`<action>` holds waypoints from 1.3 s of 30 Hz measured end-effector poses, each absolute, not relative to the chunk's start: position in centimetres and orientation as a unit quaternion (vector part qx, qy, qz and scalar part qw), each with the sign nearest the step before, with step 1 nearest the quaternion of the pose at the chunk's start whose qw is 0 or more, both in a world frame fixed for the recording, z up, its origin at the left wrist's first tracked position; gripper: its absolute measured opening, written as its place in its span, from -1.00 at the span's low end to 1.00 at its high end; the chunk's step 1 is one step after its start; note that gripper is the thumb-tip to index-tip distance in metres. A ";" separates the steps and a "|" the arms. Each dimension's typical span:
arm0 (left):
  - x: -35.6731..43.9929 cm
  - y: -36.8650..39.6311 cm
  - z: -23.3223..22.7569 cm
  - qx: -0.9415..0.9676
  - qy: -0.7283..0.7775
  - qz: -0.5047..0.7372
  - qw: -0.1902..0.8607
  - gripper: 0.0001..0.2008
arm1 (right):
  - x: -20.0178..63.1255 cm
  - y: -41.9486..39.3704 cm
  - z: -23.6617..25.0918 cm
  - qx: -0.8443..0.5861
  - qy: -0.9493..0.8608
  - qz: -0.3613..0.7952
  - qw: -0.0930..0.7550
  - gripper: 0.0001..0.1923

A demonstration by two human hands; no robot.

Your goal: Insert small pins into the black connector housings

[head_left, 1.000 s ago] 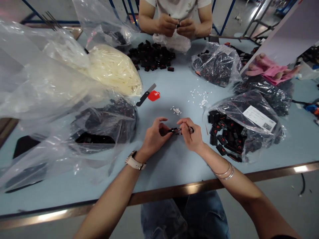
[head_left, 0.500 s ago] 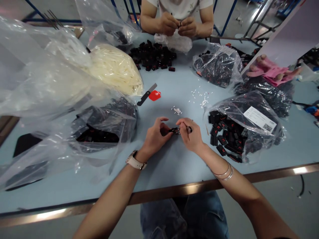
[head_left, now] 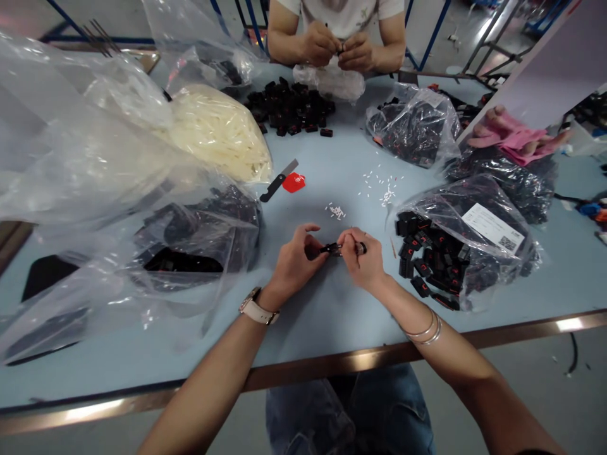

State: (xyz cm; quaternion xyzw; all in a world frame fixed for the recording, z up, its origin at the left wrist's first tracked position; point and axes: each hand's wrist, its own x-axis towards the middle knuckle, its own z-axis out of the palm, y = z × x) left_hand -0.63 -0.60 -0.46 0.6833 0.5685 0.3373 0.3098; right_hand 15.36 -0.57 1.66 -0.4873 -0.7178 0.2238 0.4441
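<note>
My left hand [head_left: 298, 256] is closed, pinching a small black plastic piece [head_left: 325, 248] between thumb and fingertips. My right hand [head_left: 363, 258] is wrapped round a small metallic tool with a dark end [head_left: 361, 248]; its exact kind is hidden by the fingers. The tool's tip meets the black piece between both hands, low over the table. Just beyond the hands lies a little heap of white pins [head_left: 337, 211]. More white pins [head_left: 387, 197] are scattered farther to the right.
A dark-handled knife [head_left: 279, 181] lies beside a red piece [head_left: 294, 182]. Right of my hands, an open clear bag [head_left: 493, 218] spills black connectors [head_left: 429, 259]. Large plastic bags [head_left: 222, 136] crowd the left. Across the table [head_left: 327, 316], a co-worker's hands [head_left: 339, 47] work behind a black connector pile [head_left: 291, 107].
My right hand has shifted very slightly around the tool. My left hand keeps its pinch, and the table items stay where they were.
</note>
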 end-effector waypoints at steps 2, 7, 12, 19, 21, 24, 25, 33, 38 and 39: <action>-0.6 -0.6 -0.4 0.685 0.568 0.338 0.305 -0.58 | 15.5 -0.6 1.6 -0.484 -0.710 0.223 0.461 -0.77; -0.6 -0.6 -0.1 0.688 0.568 0.334 0.304 -0.58 | 15.6 -0.4 1.5 -0.475 -0.721 0.222 0.453 -0.77; -0.6 -0.7 -0.3 0.687 0.567 0.337 0.304 -0.58 | 15.4 -0.3 1.4 -0.476 -0.735 0.232 0.424 -0.79; -0.6 -0.6 -0.2 0.684 0.567 0.337 0.314 -0.58 | 15.4 -0.4 1.7 -0.489 -0.716 0.241 0.436 -0.77; -0.6 -0.6 -0.2 0.684 0.569 0.334 0.310 -0.58 | 15.4 -0.4 1.7 -0.485 -0.719 0.240 0.436 -0.77; -0.7 -0.6 -0.3 0.684 0.571 0.332 0.309 -0.58 | 15.4 -0.4 1.6 -0.480 -0.730 0.243 0.422 -0.80; -0.7 -0.6 -0.4 0.683 0.571 0.332 0.310 -0.58 | 15.4 -0.3 1.5 -0.479 -0.733 0.244 0.417 -0.81; -0.5 -0.6 -0.2 0.677 0.580 0.329 0.312 -0.59 | 15.0 -0.3 1.4 -0.504 -0.737 0.240 0.381 -0.83; -0.2 -0.8 -0.3 0.677 0.587 0.328 0.300 -0.63 | 14.7 -0.2 1.6 -0.517 -0.743 0.225 0.361 -0.82; -0.2 -0.9 -0.3 0.677 0.588 0.327 0.298 -0.63 | 14.7 -0.2 1.6 -0.516 -0.744 0.224 0.361 -0.82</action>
